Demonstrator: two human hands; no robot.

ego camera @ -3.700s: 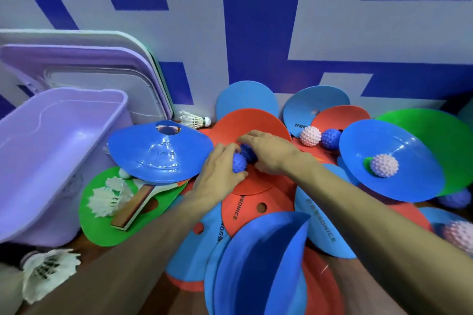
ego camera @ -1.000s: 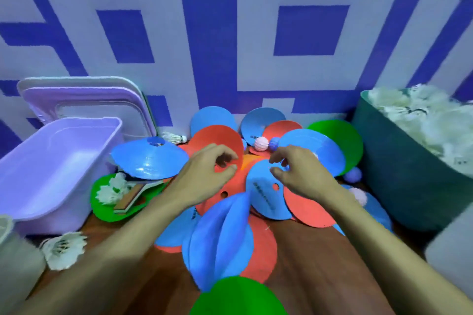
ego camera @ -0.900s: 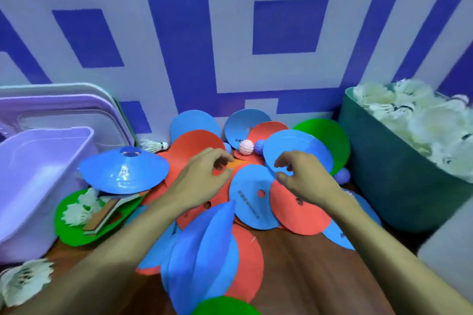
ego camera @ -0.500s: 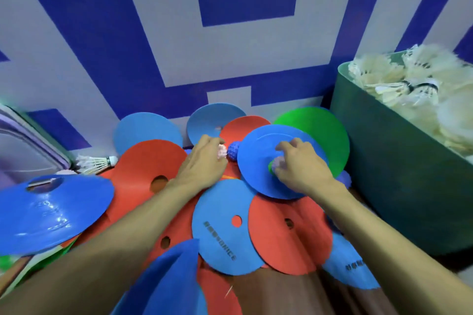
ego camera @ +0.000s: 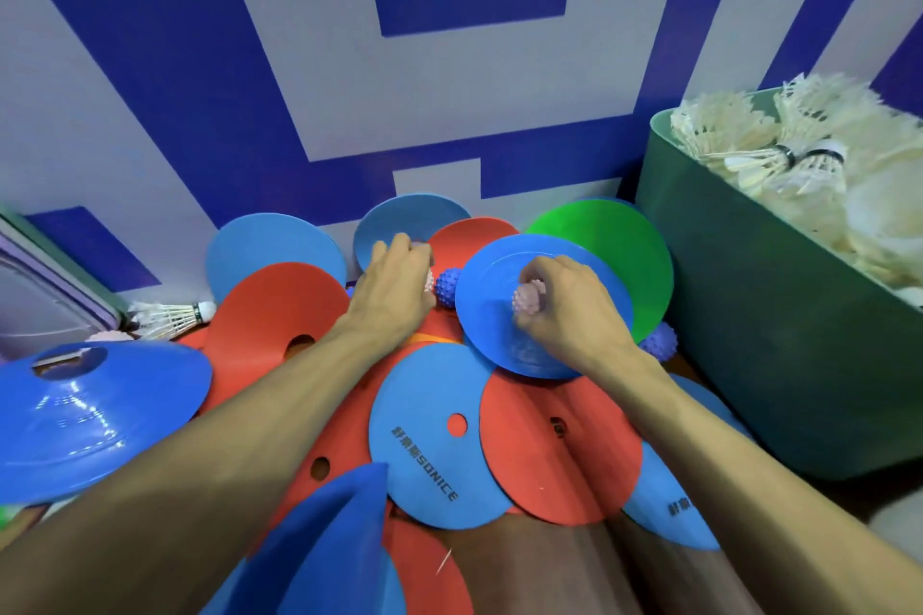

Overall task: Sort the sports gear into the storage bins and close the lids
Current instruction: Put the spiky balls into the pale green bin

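Blue-white wall (ego camera: 349,115) close behind; brown floor (ego camera: 549,569) mostly buried under overlapping discs (ego camera: 424,454). Right hand (ego camera: 564,310) pinches pink ball (ego camera: 527,299) on blue disc (ego camera: 492,275). Left hand (ego camera: 394,285) curls over second pink ball (ego camera: 428,282), mostly hidden, beside blue ball (ego camera: 448,287). Purple ball (ego camera: 662,340) half hidden behind disc edge. Green bin (ego camera: 774,340) of shuttlecocks (ego camera: 799,155) cut off right, lids (ego camera: 45,285) cut off left. Bare floor only nearest camera.

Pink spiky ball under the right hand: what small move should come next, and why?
Probably lift the pink spiky ball clear of the blue disc. The right hand curls round it, so the grip looks made, and the green bin nearby shows only shuttlecocks, so the ball likely belongs elsewhere.
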